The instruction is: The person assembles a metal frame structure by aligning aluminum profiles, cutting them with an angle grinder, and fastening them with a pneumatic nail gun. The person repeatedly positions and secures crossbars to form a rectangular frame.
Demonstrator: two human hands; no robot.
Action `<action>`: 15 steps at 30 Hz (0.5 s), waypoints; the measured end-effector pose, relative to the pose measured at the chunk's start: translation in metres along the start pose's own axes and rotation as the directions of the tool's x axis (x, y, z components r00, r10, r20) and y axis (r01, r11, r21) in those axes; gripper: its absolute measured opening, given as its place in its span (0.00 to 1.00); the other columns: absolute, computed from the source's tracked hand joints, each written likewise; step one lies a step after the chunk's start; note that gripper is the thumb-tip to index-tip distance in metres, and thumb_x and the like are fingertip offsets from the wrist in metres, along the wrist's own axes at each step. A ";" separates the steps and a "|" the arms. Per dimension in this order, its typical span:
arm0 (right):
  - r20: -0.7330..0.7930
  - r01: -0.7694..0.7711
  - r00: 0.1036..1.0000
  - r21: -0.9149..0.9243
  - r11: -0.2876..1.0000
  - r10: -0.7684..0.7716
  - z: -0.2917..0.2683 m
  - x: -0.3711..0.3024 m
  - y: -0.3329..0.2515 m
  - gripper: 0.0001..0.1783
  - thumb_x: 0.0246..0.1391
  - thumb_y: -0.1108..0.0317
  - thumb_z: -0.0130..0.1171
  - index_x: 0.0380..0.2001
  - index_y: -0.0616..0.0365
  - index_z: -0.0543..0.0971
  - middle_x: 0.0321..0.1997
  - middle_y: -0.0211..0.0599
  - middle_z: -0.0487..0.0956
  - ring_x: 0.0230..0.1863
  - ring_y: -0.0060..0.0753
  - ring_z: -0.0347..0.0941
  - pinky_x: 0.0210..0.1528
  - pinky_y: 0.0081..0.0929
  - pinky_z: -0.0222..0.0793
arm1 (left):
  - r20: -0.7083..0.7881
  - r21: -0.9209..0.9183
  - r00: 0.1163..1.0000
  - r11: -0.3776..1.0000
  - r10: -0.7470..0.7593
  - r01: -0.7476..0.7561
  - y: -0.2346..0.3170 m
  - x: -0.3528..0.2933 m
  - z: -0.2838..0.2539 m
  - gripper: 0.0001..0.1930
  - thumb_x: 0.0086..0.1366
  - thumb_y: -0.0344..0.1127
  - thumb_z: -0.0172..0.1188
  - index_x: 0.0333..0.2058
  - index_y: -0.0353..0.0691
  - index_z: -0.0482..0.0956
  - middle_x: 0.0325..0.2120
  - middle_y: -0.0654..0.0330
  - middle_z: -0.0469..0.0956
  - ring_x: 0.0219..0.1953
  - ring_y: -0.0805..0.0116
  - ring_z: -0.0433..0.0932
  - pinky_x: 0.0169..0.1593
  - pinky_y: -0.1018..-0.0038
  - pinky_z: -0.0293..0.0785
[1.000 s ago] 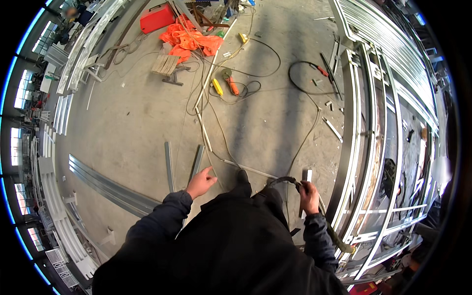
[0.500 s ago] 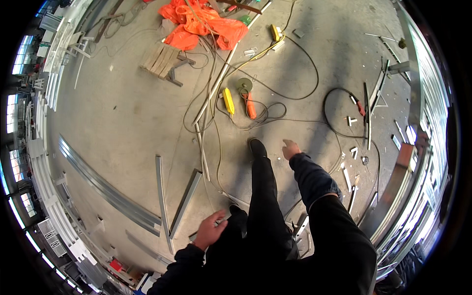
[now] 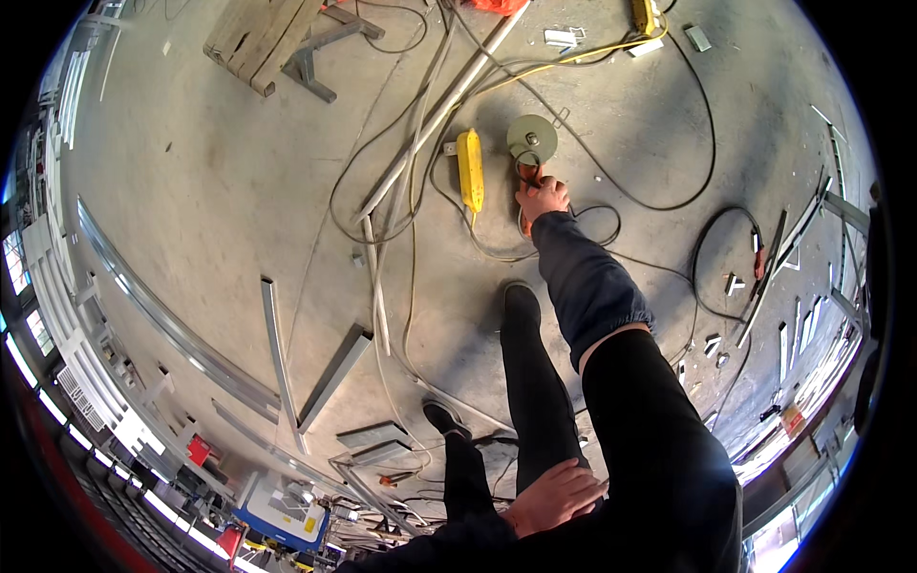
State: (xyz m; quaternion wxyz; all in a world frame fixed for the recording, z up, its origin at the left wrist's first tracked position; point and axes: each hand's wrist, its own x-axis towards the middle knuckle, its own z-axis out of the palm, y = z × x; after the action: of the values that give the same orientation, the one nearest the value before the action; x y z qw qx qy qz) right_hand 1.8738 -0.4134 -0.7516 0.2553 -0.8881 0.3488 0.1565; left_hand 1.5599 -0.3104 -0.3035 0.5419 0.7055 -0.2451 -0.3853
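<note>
My right hand point(image 3: 543, 197) reaches down to the floor and is closed around the orange body of an angle grinder point(image 3: 528, 172). A large greenish disc point(image 3: 531, 139) shows on its far end, and a dark cord loops about the tool. Most of the orange body is hidden under my fingers. To the left of the grinder lies a yellow power strip point(image 3: 470, 172) with its cord running along the floor. Close to my body, my left hand point(image 3: 557, 498) rests on my thigh with its fingers stretched out, holding nothing.
Cables and a long pale bar point(image 3: 449, 102) cross the floor ahead. Metal profiles point(image 3: 334, 378) lie at left, near a blue machine point(image 3: 285, 513). A wooden block point(image 3: 258, 38) stands far left. Offcuts and a black cable point(image 3: 702, 250) are scattered at right.
My right hand has gone forward and taken hold of the grinder. My left hand has moved from the left side onto my thigh. The view has shifted forward and lower.
</note>
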 end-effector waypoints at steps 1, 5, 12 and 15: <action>-0.072 -0.018 0.997 -0.042 0.999 0.015 0.010 0.003 0.007 0.30 0.55 0.48 0.73 0.56 0.49 0.80 0.64 0.48 0.75 0.66 0.63 0.71 0.67 0.57 0.69 | -0.022 0.028 0.998 0.998 0.054 -0.053 -0.010 -0.004 0.010 0.20 0.72 0.40 0.66 0.60 0.46 0.83 0.56 0.66 0.80 0.65 0.68 0.75 0.77 0.60 0.62; -0.013 0.269 0.958 -0.309 0.912 -0.287 0.019 -0.032 0.019 0.21 0.55 0.54 0.73 0.49 0.49 0.83 0.56 0.43 0.78 0.60 0.57 0.73 0.62 0.52 0.71 | -0.021 0.005 0.998 0.999 0.053 -0.053 -0.015 0.001 0.014 0.22 0.72 0.41 0.67 0.62 0.46 0.82 0.56 0.66 0.80 0.65 0.69 0.76 0.77 0.60 0.62; 0.531 0.478 0.761 -0.072 0.876 -0.372 0.007 -0.077 0.066 0.21 0.58 0.53 0.69 0.48 0.55 0.81 0.51 0.45 0.81 0.57 0.58 0.76 0.62 0.56 0.73 | -0.002 -0.123 0.999 0.991 -0.053 0.052 0.006 0.018 -0.020 0.24 0.72 0.40 0.67 0.64 0.44 0.81 0.56 0.65 0.80 0.65 0.67 0.76 0.76 0.59 0.64; -0.016 0.156 0.987 -0.126 0.980 -0.160 0.022 -0.035 0.045 0.31 0.54 0.46 0.74 0.52 0.56 0.79 0.55 0.46 0.81 0.60 0.58 0.77 0.64 0.54 0.73 | 0.050 0.009 0.998 1.000 0.023 -0.023 -0.004 0.014 -0.009 0.22 0.72 0.35 0.61 0.63 0.42 0.81 0.58 0.65 0.80 0.68 0.68 0.74 0.79 0.60 0.60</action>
State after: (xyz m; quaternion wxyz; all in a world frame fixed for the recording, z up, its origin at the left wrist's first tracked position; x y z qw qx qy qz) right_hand 1.8155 -0.4103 -0.7690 0.2067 -0.9291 0.2700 0.1456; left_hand 1.5750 -0.3149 -0.3106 0.5367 0.6954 -0.2685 -0.3954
